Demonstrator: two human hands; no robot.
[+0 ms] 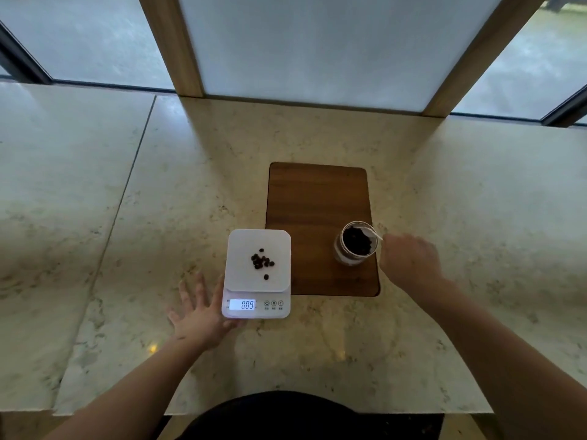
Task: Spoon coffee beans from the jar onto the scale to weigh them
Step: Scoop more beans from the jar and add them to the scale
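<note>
A white digital scale (241, 246) stands on the marble counter, its lit display reading 009. Several dark coffee beans (262, 262) lie in a small cluster on its platform. To its right an open glass jar (355, 244) holding coffee beans stands on a wooden board (317, 198). My right hand (409, 260) is beside the jar, gripping the handle of a light-coloured spoon (374, 234) whose bowl reaches into the jar mouth. My left hand (200, 312) lies flat with fingers spread against the scale's left front corner.
The marble counter (476, 217) stretches wide to both sides, with a seam on the left. A wood-framed white panel (317, 46) rises at the back, with windows on either side. The counter's front edge runs just before my body.
</note>
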